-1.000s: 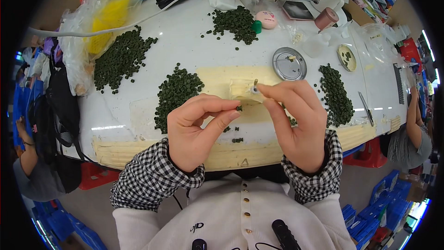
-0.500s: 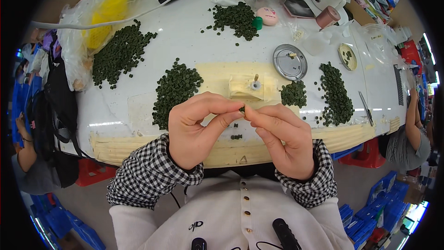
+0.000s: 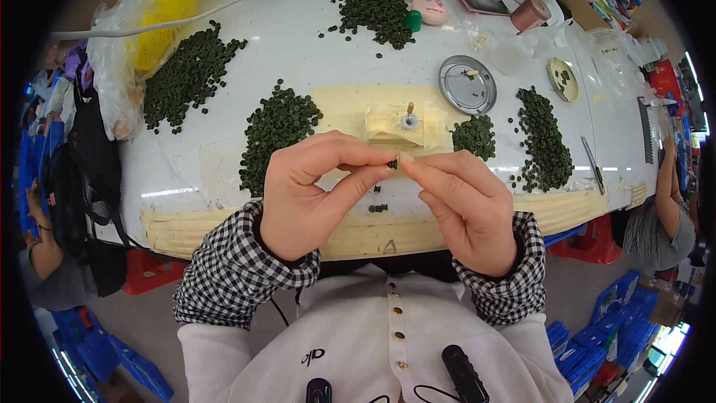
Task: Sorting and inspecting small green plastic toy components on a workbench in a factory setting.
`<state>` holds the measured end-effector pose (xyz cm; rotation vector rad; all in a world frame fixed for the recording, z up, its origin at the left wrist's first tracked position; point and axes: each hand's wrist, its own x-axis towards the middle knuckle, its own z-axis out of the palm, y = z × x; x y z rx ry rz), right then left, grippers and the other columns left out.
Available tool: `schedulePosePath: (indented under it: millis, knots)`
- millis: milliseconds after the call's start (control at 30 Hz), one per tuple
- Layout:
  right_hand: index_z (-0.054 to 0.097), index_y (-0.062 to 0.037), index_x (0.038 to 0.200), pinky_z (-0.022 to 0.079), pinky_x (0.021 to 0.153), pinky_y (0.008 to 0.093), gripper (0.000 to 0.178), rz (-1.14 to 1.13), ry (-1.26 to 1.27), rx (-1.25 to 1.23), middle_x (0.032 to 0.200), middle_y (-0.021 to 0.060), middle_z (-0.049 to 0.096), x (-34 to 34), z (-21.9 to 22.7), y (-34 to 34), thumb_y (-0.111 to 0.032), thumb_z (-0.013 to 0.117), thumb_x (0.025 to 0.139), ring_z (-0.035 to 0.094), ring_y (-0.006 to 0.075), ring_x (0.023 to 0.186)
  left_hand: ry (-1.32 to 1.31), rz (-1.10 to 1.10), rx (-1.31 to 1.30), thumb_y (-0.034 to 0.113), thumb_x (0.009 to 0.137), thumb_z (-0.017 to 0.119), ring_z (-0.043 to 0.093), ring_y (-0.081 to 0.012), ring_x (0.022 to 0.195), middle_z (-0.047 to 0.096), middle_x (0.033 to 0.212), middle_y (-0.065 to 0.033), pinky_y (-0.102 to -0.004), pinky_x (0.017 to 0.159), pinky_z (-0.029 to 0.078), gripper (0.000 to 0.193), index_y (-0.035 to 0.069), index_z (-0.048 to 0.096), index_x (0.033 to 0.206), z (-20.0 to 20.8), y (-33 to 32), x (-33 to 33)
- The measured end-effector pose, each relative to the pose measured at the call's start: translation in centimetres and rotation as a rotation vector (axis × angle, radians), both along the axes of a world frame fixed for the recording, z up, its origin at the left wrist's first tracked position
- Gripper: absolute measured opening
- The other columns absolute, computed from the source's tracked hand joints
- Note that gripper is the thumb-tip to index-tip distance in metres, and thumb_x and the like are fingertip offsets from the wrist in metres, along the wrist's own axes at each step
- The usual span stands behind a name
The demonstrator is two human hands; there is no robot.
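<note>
My left hand (image 3: 309,198) is closed, pinching a small dark green part (image 3: 392,165) between thumb and forefinger. My right hand (image 3: 468,205) meets it from the other side, its fingertips pressed together at the part's end. How much of the part lies inside the right fingers is hidden. On the table just below the hands lie a small dark green stacked piece (image 3: 379,208) and another little green piece (image 3: 377,189). Beyond the fingers, a taped yellowish block (image 3: 384,128) carries an upright pin with a pale collar (image 3: 410,121).
Heaps of small dark green parts lie left (image 3: 280,130), far left (image 3: 190,75), at the back (image 3: 377,19) and right (image 3: 543,142). A round metal lid (image 3: 468,86), a shallow dish (image 3: 562,80) and a slim knife (image 3: 593,166) are on the right. Co-workers sit at both sides.
The right hand has shifted slightly right, and more of the small part shows at the left fingertips. The whole table appears a little higher in the picture.
</note>
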<state>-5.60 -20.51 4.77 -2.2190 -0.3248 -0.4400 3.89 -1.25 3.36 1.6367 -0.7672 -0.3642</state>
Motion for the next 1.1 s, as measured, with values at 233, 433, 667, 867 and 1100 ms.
schedulePosePath:
  millis: [233,433,667,867,1100]
  knots:
    - [0.066,0.0003,0.117,0.049,0.067,0.0301,0.037,-0.153,0.04,-0.031,0.092,0.0121,0.065,-1.6,0.3,-1.7,0.003,0.068,0.081,0.061,0.0233,0.078,-0.393,-0.214,0.258,-0.003,0.076,0.071,0.061,-0.0241,0.077,0.066,0.082,-0.0068,-0.0319,0.07,0.049,0.019,0.004,0.07,0.094,-0.9,0.2,0.3]
    - [0.067,0.0004,0.114,0.049,0.066,0.0297,0.035,-0.145,0.029,-0.023,0.089,0.0113,0.066,-2.4,0.0,-1.6,0.004,0.068,0.08,0.061,0.0225,0.077,-0.539,-0.08,0.309,-0.003,0.076,0.071,0.059,-0.0253,0.076,0.064,0.081,-0.0071,-0.0337,0.07,0.048,0.016,0.004,0.069,0.091,-0.2,0.4,0.4]
    - [0.07,0.0013,0.108,0.049,0.065,0.0291,0.028,-0.202,0.045,-0.034,0.084,0.0115,0.066,-3.2,0.1,-2.0,0.005,0.068,0.08,0.061,0.0221,0.073,-1.057,0.318,0.649,0.001,0.079,0.066,0.06,-0.0279,0.101,0.067,0.103,-0.0108,-0.0381,0.087,0.048,0.021,0.001,0.066,0.1,-1.2,1.3,3.0]
    - [0.07,0.0018,0.106,0.048,0.064,0.029,0.025,-0.205,0.043,-0.013,0.082,0.0119,0.065,-3.6,0.1,-2.0,0.005,0.068,0.081,0.061,0.0216,0.072,-1.125,0.255,0.769,0.003,0.075,0.065,0.059,-0.0268,0.104,0.066,0.103,-0.0085,-0.038,0.089,0.047,0.024,0.003,0.065,0.1,-1.9,1.1,2.8]
    - [0.07,0.0015,0.097,0.047,0.064,0.0308,0.016,-0.43,-0.004,-0.16,0.079,0.0115,0.064,-4.0,-0.5,-4.3,0.003,0.068,0.082,0.06,0.023,0.071,-1.065,0.236,0.801,0.002,0.074,0.064,0.058,-0.024,0.086,0.061,0.086,-0.006,-0.0356,0.077,0.047,0.015,0.004,0.062,0.088,-1.9,1.2,3.0]
